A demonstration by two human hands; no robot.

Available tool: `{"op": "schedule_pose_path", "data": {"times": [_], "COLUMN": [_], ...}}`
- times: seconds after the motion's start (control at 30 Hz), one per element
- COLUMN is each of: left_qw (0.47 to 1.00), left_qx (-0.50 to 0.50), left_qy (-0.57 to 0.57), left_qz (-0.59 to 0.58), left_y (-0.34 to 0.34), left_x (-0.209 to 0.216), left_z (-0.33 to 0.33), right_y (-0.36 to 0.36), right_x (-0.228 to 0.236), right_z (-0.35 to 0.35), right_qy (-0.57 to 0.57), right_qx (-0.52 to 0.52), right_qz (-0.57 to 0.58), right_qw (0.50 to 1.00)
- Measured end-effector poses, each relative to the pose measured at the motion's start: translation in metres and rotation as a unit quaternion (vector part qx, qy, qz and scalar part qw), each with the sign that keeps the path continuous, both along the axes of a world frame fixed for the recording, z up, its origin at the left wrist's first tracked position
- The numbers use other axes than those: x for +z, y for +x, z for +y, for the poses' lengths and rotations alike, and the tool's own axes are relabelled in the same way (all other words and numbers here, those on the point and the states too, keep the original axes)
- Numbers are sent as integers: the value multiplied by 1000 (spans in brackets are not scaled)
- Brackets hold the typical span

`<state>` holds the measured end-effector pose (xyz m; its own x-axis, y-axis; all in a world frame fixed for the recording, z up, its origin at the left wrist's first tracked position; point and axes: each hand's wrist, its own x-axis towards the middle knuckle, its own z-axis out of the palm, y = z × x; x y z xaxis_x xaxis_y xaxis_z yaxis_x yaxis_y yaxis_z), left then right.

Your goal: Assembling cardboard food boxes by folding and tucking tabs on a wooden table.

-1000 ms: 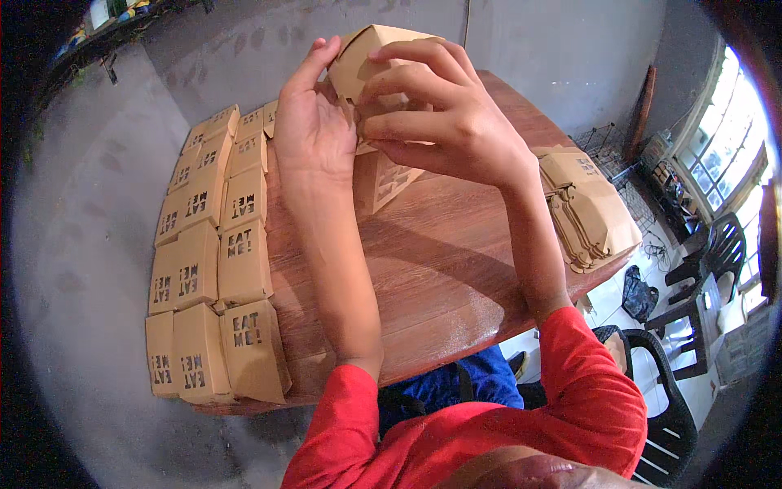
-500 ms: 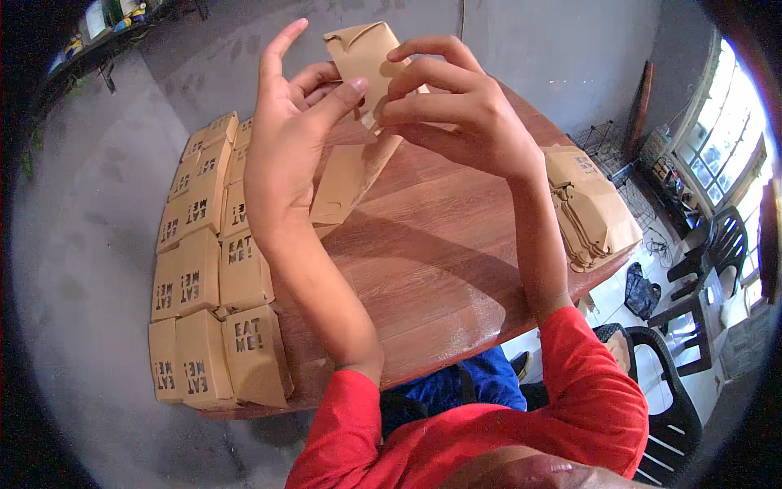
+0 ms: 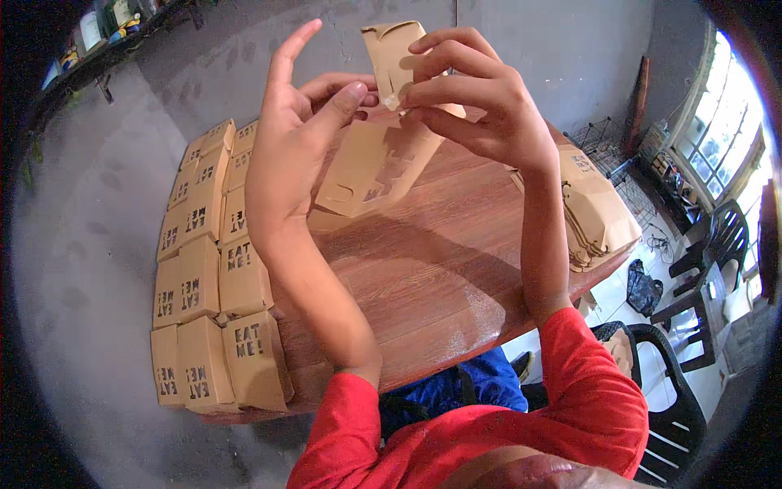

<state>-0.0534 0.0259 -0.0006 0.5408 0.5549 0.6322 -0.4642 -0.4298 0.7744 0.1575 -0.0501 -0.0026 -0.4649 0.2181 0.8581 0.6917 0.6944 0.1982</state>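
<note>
A partly folded brown cardboard box [image 3: 366, 167] is held up over the far middle of the table, its upper end panel raised and its lower part slanting down to the left. Dark print and a curved cut mark show on the lower panel. My right hand [image 3: 485, 94] grips the box from the right, fingers on the upper panel and thumb lower down by a fold. My left hand [image 3: 289, 138] is at the box's left edge, one finger stretched upward and the thumb apart from the cardboard. Its other fingertips are close to the edge; whether they touch is unclear.
Several folded brown boxes [image 3: 244, 277] stand in rows along the left of the wooden table [image 3: 407, 277]. A stack of flat cardboard blanks [image 3: 599, 216] lies at the table's right edge. Black plastic chairs [image 3: 668, 391] stand on the right, and a shelf [image 3: 114, 41] hangs at upper left.
The box has shifted right along with my right hand, and more of its lower panel shows. My left thumb has come off the upper panel.
</note>
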Motion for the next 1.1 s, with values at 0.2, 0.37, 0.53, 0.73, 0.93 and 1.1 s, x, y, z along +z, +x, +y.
{"op": "schedule_pose_path", "data": {"times": [0.2,0.37,0.53,0.73,0.93,1.1], "left_qw": [999,993,994,999,998,994], "left_qx": [-4,-55,-58,-45,-58,-78], "left_qy": [41,99,79,13,-36,-67], "left_qz": [16,41,42,21,-4,-34], "left_y": [2,-6,-2,12,15,17], "left_x": [1,1,2,3,2,-1], "left_z": [-7,-2,-6,-7,-3,-10], "right_y": [9,14,10,4,7,5], "right_x": [6,10,12,11,11,11], "right_z": [-14,-25,-31,-33,-31,-32], "right_qy": [-32,-50,-43,-24,-12,-14], "right_qx": [12,27,24,2,8,13], "right_qz": [-4,-12,-19,-20,-31,-32], "right_qw": [999,998,999,1000,999,999]}}
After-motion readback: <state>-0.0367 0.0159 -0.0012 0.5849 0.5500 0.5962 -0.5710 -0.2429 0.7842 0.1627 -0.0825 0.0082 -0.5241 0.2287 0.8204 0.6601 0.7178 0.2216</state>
